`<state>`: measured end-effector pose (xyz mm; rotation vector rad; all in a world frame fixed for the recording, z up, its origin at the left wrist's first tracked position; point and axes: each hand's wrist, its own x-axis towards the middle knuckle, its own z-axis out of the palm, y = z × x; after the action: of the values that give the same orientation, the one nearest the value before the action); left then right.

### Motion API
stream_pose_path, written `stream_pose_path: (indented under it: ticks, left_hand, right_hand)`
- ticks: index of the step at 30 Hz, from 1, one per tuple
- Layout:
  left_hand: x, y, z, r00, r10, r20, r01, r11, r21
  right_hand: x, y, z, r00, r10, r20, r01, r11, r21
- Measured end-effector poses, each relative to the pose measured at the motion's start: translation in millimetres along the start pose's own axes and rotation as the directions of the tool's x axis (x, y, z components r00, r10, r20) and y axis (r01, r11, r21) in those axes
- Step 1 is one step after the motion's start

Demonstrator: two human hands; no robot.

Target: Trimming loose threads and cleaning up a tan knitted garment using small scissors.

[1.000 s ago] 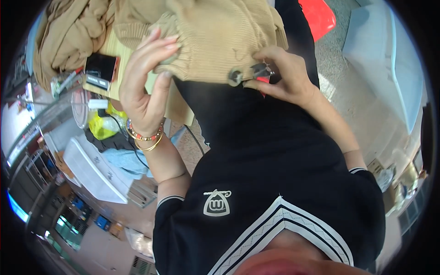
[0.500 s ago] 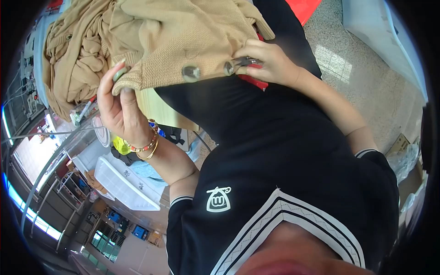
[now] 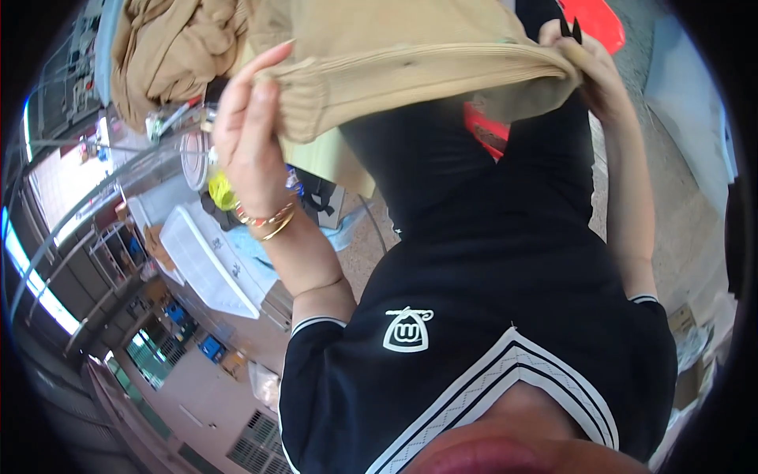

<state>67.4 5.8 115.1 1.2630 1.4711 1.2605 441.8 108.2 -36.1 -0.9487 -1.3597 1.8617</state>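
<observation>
In the head view, the left hand grips the ribbed hem of a beige knitted sweater, and the right hand clenches its other end, stretching it over the black shirt. More beige cloth lies bunched at left, above a white plastic lid.

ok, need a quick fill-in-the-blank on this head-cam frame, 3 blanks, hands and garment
1. Both hands hold up a ribbed knit garment whose colour is ____.
2. The bracelets sit on the wrist of the ____ hand.
3. The right hand grips the garment's hem, and the person's shirt is ____ with white stripes at the collar.

Missing words: tan; left; black
</observation>
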Motion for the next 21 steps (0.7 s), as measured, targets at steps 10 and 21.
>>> stream_pose_path:
  ticks: [10, 21]
  left_hand:
    - [-3, -5, 11, 0.994, 0.101, -0.035, -0.103, 0.993, -0.056]
    - [-18, 0, 16, 0.988, 0.085, -0.128, -0.105, 0.982, -0.155]
  right_hand:
    - [9, -11, 14, 0.997, -0.068, 0.046, 0.073, 0.991, -0.112]
    - [33, -28, -19, 0.943, -0.109, -0.314, 0.074, 0.99, -0.12]
